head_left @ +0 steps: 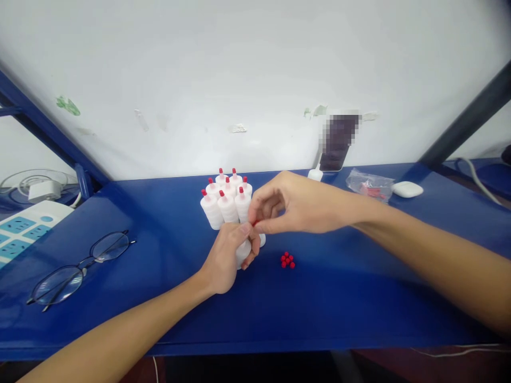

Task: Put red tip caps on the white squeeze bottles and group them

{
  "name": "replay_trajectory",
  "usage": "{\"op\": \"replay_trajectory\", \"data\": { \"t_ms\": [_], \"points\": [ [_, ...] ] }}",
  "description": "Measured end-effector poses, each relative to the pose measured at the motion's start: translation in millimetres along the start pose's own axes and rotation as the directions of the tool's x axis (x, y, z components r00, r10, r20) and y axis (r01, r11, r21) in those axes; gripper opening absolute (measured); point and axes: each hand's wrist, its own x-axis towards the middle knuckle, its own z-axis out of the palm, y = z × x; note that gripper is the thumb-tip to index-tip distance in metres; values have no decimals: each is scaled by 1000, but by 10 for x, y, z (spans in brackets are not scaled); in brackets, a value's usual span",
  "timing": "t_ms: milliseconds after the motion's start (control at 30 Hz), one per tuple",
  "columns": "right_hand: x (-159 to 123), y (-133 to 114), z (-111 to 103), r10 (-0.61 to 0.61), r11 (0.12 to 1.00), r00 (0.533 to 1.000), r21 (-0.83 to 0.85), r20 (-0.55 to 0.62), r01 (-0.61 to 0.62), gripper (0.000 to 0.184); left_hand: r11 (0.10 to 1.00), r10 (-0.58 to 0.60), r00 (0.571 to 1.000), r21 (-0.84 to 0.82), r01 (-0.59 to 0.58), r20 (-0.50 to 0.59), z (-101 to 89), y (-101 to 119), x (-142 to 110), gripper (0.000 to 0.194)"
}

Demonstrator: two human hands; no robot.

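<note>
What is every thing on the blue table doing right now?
Left hand: wrapped around a white bottle.
Right hand: pinching a red cap at that bottle's top.
Standing bottles: upright, red caps on.
Loose red caps: clustered on the table.
Glasses: unfolded, lying flat.

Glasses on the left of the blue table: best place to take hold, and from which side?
Judging by the pose, take the glasses at the bridge between the two lenses, coming straight down from above with the fingers. They lie flat on the blue table with arms unfolded, so the bridge sits central and keeps fingers off the lenses. Both hands are busy with a white bottle.
</note>
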Motion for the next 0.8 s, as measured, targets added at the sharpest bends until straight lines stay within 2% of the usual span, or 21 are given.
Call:
{"op": "replay_trajectory", "data": {
  "t_ms": [167, 300, 567, 800],
  "points": [
    [12, -45, 139, -32, 995, 999, -98, -21, 30, 11, 998, 51, 997, 31, -53, 59, -18, -35, -21, 51],
    [19, -44, 173, -61, 994, 998, -93, -18, 59, 13, 998, 53, 998, 45, -55, 33, -15, -26, -24, 49],
    [16, -40, 200, -28, 995, 997, -95, -66, 21, 13, 997, 36, 999, 68, -35, -18, -1, 17, -19, 49],
    [8, -82, 230, -56, 989, 995, -143, -80, 44, 12, 990, 70, 997, 120, -74, 33, -2, 32, -30, 46]
  ]
}}
